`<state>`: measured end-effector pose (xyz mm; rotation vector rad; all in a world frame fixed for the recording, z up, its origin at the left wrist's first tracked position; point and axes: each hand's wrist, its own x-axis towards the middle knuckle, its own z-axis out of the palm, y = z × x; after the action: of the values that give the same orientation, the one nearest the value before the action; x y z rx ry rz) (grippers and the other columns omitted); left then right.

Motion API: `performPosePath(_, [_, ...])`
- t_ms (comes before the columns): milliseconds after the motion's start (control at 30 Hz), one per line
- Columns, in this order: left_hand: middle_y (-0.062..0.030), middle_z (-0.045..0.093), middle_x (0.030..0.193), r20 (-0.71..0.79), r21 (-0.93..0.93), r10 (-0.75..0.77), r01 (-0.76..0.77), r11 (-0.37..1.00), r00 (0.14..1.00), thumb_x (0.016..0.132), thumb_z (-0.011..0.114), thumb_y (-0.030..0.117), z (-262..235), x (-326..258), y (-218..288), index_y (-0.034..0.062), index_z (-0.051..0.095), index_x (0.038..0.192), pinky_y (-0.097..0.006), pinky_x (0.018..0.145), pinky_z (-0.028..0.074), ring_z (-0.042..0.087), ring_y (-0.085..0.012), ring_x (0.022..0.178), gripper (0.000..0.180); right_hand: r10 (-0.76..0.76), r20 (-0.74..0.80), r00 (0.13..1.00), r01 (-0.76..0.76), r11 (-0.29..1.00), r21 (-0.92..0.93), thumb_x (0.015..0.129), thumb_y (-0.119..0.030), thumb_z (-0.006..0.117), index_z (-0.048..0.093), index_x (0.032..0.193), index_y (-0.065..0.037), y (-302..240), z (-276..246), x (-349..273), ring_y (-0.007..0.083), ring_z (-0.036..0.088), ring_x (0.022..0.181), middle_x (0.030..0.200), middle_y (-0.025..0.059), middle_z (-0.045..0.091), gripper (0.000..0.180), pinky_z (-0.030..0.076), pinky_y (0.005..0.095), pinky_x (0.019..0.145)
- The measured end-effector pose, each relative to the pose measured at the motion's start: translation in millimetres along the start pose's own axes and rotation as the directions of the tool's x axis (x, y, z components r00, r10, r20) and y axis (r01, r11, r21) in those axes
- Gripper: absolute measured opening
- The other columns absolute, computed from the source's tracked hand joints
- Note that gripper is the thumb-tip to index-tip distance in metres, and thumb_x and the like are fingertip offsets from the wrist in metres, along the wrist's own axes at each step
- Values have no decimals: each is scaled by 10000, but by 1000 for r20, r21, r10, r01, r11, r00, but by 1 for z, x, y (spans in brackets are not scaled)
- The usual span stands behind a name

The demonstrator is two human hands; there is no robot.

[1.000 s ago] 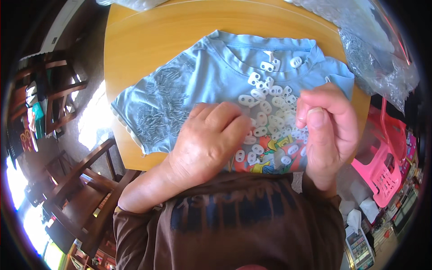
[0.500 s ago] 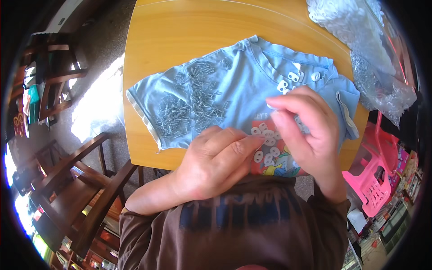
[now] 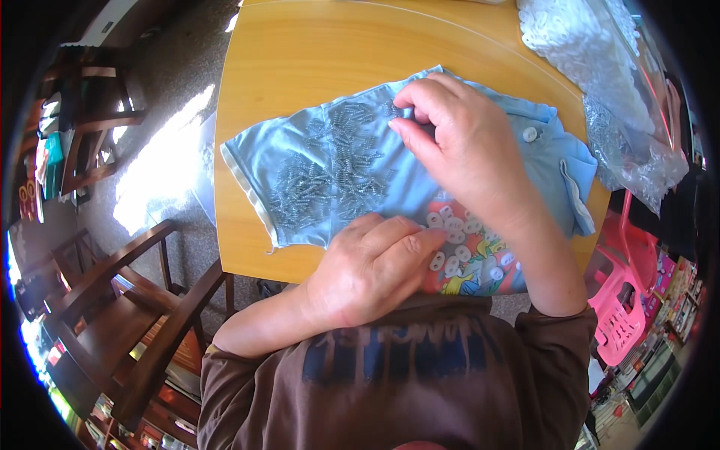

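Observation:
A light-blue T-shirt (image 3: 420, 169) lies spread on the table, with many small metal springs (image 3: 335, 166) heaped on its left part. My right hand (image 3: 461, 135) is over the upper edge of the springs, thumb and forefinger apart on either side of a few stray ones. My left hand (image 3: 379, 266) is closed in a pinch low over the shirt; what is in its fingers is hidden. Beside its fingertips several white oval plastic pieces with two holes (image 3: 454, 225) lie on the shirt's printed picture. One more white piece (image 3: 530, 134) sits near the collar, right of my right hand.
The yellow wooden table (image 3: 315, 60) runs on beyond the shirt. A clear plastic bag full of white pieces (image 3: 577, 52) rests at the far right edge. Dark wooden armchairs (image 3: 142, 315) stand at left, a pink plastic chair (image 3: 621, 315) at right.
My right hand has moved left and away from me, from above the white pieces to the springs, and now covers the pieces near the collar. My left hand keeps its pinch.

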<state>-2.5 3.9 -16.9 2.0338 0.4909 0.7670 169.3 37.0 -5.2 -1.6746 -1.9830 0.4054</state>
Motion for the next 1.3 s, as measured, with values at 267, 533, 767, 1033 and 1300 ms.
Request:
performPosePath(267, [-95, 551, 736, 7, -11, -28, 28, 1000, 1000, 651, 643, -53, -2, 2, -1, 2, 577, 981, -327, 529, 429, 537, -244, 601, 341, 78, 18, 997, -80, 984, 162, 731, -66, 601, 548, 721, -26, 4, -3, 3, 291, 568, 670, 706, 119, 571, 66, 450, 374, 585])
performPosePath(533, [-96, 555, 710, 6, -80, -112, 112, 990, 994, 673, 622, -60, -5, 3, 2, -6, 588, 961, -314, 528, 432, 546, -235, 610, 295, 160, 75, 984, -176, 877, 447, 772, -79, 594, 540, 715, -9, -11, -21, -8, 227, 524, 542, 626, 98, 519, 105, 404, 316, 496])
performPosePath(767, [-99, 568, 722, 12, -68, -101, 101, 993, 995, 683, 613, -62, -4, 4, 3, -13, 592, 951, -309, 541, 440, 548, -233, 604, 274, 191, 173, 966, -250, 853, 458, 828, -62, 578, 531, 769, 11, -11, -28, -15, 48, 425, 600, 674, 6, 497, 105, 361, 196, 538])
performPosePath(1033, [-62, 573, 852, 75, -538, -608, 546, 643, 790, 799, 553, -36, -21, 11, 25, -29, 579, 992, -202, 602, 420, 535, -97, 672, 195, 254, 223, 941, -336, 628, 702, 809, 11, 553, 538, 822, 0, -20, -43, -33, 28, 449, 643, 753, -12, 508, 22, 368, 173, 580])
performPosePath(1300, [-76, 567, 776, -119, 189, -63, 85, 978, 991, 661, 649, -76, -6, 15, 2, -1, 596, 951, -268, 565, 424, 545, -197, 623, 305, 359, 192, 913, -336, 396, 855, 800, 4, 533, 522, 848, 5, -19, -54, -51, 65, 486, 650, 799, 55, 523, 49, 416, 192, 623])
